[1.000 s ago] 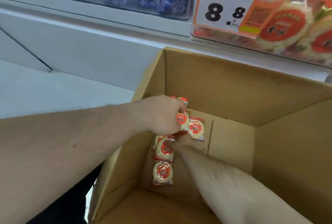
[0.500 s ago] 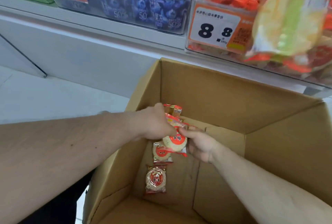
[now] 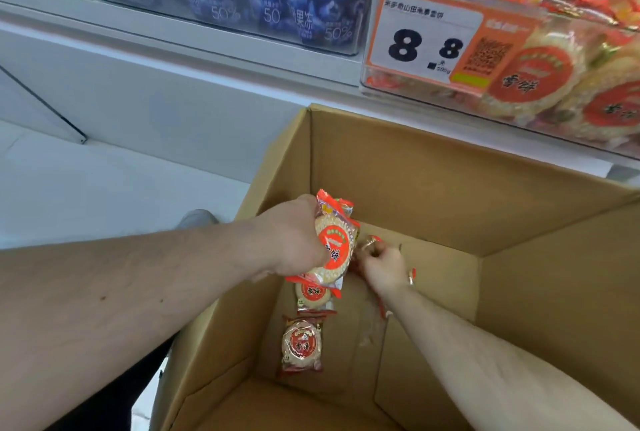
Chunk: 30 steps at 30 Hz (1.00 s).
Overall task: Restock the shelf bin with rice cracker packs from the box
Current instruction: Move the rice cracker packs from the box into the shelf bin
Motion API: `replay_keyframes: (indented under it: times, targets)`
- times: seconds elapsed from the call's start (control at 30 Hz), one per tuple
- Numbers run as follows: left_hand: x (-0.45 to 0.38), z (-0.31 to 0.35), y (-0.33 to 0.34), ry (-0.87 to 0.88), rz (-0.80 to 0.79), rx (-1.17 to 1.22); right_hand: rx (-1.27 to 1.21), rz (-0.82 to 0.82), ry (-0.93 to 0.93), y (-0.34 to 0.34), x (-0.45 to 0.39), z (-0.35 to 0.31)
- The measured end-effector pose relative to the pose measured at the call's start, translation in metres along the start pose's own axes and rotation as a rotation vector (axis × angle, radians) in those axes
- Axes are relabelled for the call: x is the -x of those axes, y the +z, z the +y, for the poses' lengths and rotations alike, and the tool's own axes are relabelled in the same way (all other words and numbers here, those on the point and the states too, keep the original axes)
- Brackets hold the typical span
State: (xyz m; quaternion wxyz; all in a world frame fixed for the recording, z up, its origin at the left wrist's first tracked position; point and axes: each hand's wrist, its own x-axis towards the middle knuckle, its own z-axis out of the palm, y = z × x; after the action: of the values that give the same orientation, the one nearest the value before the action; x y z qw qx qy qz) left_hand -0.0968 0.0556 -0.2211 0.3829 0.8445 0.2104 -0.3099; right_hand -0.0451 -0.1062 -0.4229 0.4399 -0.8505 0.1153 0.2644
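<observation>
1. Rice cracker packs (image 3: 333,250) sit bunched in the left hand (image 3: 294,236), fingers wrapped around them, inside the cardboard box (image 3: 398,167).
2. Right hand (image 3: 382,266) pinches another pack low down; best to secure it before lifting.
3. Two loose packs (image 3: 301,344) lie on the box floor; the shelf bin (image 3: 519,108) above looks well filled.

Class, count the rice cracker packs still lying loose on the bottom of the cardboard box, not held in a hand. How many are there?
2. One pack lies flat on the box floor; another lies beyond it, partly under the bunch in the left hand. More may be hidden beneath the right hand.
</observation>
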Motion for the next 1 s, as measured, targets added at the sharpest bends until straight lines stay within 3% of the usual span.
replay_keyframes:
  times: [0.07,0.13,0.23,0.33,0.47,0.53,0.63,0.73,1.0]
  targets:
    - [-0.003,-0.001,0.0,-0.01,-0.02,0.008,0.078,0.234,-0.035,-0.009,-0.004,0.006]
    - [-0.004,0.0,0.002,-0.02,-0.025,0.018,0.051,0.407,0.044,-0.027,-0.01,0.015]
    - [-0.007,0.0,0.004,-0.015,-0.029,0.01,0.045,0.509,0.266,-0.051,-0.022,0.047]
    - [-0.008,0.0,0.008,-0.02,-0.04,0.003,0.243,0.381,0.386,-0.055,-0.021,0.085]
    - [-0.01,0.004,0.012,-0.021,-0.047,0.005,0.56,0.3,0.112,-0.037,-0.004,0.095]
    - [-0.011,0.005,0.014,-0.021,-0.048,0.008,0.626,0.265,0.066,-0.028,-0.003,0.089]
    - [-0.012,0.008,0.015,-0.021,-0.056,0.011,0.629,0.214,0.248,-0.019,-0.008,0.08]
    - [-0.014,0.01,0.014,-0.015,-0.047,-0.038,0.635,0.155,0.293,-0.02,-0.012,0.076]
    - [-0.013,0.012,0.004,0.066,-0.024,-0.148,0.203,-0.297,-0.044,-0.082,0.001,0.036]
